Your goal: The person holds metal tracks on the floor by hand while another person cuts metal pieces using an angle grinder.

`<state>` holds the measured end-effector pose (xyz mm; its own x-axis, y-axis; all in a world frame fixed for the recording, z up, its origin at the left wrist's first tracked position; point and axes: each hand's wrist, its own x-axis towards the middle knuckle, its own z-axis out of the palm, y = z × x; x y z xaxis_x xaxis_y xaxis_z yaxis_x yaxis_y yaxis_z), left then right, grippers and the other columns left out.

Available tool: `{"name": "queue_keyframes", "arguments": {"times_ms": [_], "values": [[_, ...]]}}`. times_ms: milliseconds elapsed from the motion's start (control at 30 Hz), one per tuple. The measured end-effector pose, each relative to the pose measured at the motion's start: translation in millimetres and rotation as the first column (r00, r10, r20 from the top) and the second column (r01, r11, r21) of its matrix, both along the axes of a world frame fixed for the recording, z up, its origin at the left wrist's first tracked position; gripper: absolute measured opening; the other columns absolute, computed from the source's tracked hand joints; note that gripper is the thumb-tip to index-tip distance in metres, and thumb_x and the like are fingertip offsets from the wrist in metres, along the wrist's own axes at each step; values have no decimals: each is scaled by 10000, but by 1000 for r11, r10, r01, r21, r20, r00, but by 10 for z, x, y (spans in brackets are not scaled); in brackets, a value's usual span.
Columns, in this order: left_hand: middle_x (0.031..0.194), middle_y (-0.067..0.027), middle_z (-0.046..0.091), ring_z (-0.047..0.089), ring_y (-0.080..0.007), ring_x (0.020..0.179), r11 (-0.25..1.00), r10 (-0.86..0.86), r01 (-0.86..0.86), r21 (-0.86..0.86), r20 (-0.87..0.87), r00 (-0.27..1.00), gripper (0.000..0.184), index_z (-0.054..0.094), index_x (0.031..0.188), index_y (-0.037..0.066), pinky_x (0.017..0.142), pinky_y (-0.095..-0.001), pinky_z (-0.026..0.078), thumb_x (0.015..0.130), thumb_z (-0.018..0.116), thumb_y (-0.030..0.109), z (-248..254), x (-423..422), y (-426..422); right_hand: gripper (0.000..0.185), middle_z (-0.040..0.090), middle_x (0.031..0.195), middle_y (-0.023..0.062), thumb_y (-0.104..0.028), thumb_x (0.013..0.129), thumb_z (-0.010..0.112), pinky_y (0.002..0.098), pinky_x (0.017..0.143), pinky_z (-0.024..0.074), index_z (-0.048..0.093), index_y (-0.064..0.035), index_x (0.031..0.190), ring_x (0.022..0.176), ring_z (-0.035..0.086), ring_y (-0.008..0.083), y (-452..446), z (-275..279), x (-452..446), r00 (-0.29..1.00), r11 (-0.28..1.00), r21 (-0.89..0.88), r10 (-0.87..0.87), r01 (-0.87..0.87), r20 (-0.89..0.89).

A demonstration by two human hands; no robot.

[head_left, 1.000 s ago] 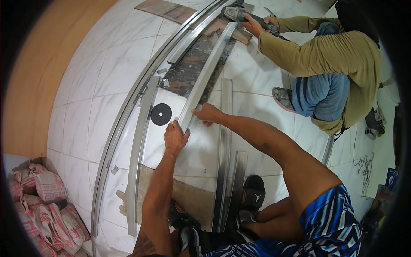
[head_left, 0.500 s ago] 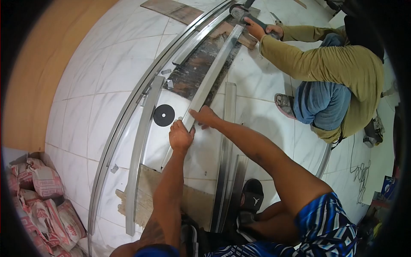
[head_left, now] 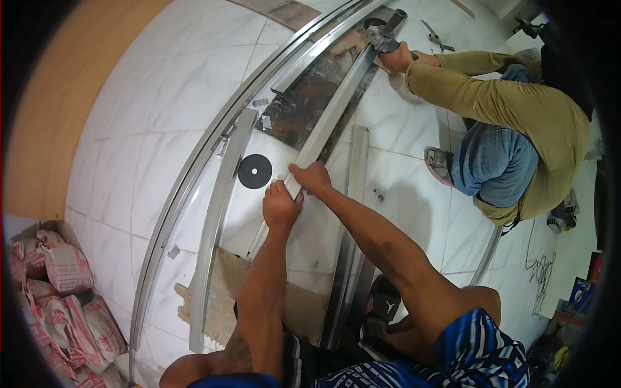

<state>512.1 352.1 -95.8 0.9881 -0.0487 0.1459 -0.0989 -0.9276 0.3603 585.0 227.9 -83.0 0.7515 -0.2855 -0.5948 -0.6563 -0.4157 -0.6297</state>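
A long metal profile [head_left: 336, 110] slants up and away from me, its far part lying over a dark worn board [head_left: 304, 107]. My left hand [head_left: 282, 205] is closed round its near end. Just beyond, my right hand [head_left: 312, 178] grips the same profile from the right side, its fingers partly hidden. At the far end a co-worker in a tan long-sleeved top [head_left: 479, 90] holds an angle grinder [head_left: 386, 42] at the profile. A black cutting disc [head_left: 255, 171] lies flat on the floor left of my hands.
Other metal profiles lie on the tiles: one on the left [head_left: 223, 220], one on the right [head_left: 356, 174], and long curved rails [head_left: 187, 187] farther left. Small metal offcuts [head_left: 266, 121] lie near the board. Pliers [head_left: 440, 40] lie beyond the co-worker's hands. Red-and-white bags [head_left: 65, 265] are piled at lower left.
The co-worker's grinder has turned and shifted slightly right, its side handle now showing above the profile's far end. My hands keep their hold on the profile. The view has shifted a little.
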Motion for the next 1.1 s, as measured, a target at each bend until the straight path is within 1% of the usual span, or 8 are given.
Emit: {"name": "queue_keyframes", "arguments": {"times_ms": [200,400,500,600,700,900,1000,1100], "values": [[1036,-166,638,654,-350,933,1000,-20,21,-16,25,999,572,552,1112,-7,758,-452,553,761,839,340,62,-10,-4,708,727,802,215,-544,756,778,381,551,588,689,143,899,666,734,287,83,-172,86,1000,987,-163,-8,6,-12],[1033,-162,637,654,-352,930,1000,-19,19,-9,8,1000,585,545,1119,-3,755,-453,556,750,854,330,56,6,-9,792,734,985,257,-475,710,778,370,645,613,598,186,1108,797,759,301,117,-53,109,997,989,-141,-53,45,-57],[1033,-164,637,653,-353,930,999,-28,28,-21,-4,1000,587,543,1119,-3,758,-454,556,750,856,330,47,3,1,930,672,1210,290,-489,693,763,426,936,557,478,180,1273,1106,698,377,100,61,108,987,998,-33,-52,48,-150],[1034,-165,638,655,-353,923,1000,-27,27,-16,-11,1000,585,544,1118,-4,755,-455,557,749,857,325,44,9,-1,926,667,1219,292,-484,691,764,430,943,553,478,180,1270,1116,693,382,99,106,106,986,998,-29,-58,54,-155],[1030,-167,638,657,-354,914,999,-31,31,-19,-1,1000,584,544,1117,-5,750,-455,558,748,856,323,52,8,-1,834,729,985,267,-463,726,770,368,634,617,543,217,1153,789,757,310,134,17,99,996,988,-143,-71,63,-56],[1075,-136,618,638,-323,978,1000,-12,12,-4,-37,999,601,549,1141,22,788,-437,544,737,844,355,17,6,-3,794,731,966,262,-447,729,768,374,622,615,571,215,1121,781,754,317,127,-98,112,996,990,-114,-81,77,-29],[1076,-135,619,637,-322,982,1000,-14,14,-2,-65,998,601,549,1140,23,791,-441,543,736,845,355,5,11,4,957,670,1221,309,-477,688,767,430,938,556,471,206,1289,1116,697,390,77,-25,129,989,999,11,-48,50,-141],[1075,-134,621,637,-321,984,1000,-16,15,-14,-68,998,600,550,1140,25,795,-443,541,735,845,354,20,11,1,950,669,1223,304,-475,684,771,426,938,557,477,198,1287,1118,697,383,74,19,129,987,999,20,-37,40,-158]]}}
